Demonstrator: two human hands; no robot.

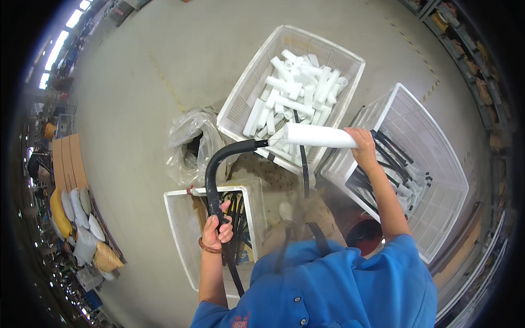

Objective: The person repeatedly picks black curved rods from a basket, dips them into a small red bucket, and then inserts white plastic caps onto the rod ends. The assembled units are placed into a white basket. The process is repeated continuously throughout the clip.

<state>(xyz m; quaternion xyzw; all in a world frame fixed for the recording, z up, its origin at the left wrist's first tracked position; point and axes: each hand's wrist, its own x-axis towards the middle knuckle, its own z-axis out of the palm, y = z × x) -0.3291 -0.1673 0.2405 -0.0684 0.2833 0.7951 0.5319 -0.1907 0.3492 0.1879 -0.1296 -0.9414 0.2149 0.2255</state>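
Note:
My left hand (217,227) is wrapped round a curved black tube (213,167) with a foam-like sleeve, and its upper end bends over to the right. In my right hand (361,143) is a white foam tube (320,135), held by its right end and lying almost level. A thin pale strand (276,136) runs between the black tube's tip and the left end of the white tube; the two tubes stand slightly apart. Just beyond them, a white plastic crate (235,104) holds many loose white foam tubes (301,87).
At the right, another white crate (437,147) holds black tubes with white pieces. A white bin (178,229) with black tubes stands below my left hand. Clear plastic wrapping (183,136) lies on the floor beside the far crate. Stacked bags (82,224) are at far left.

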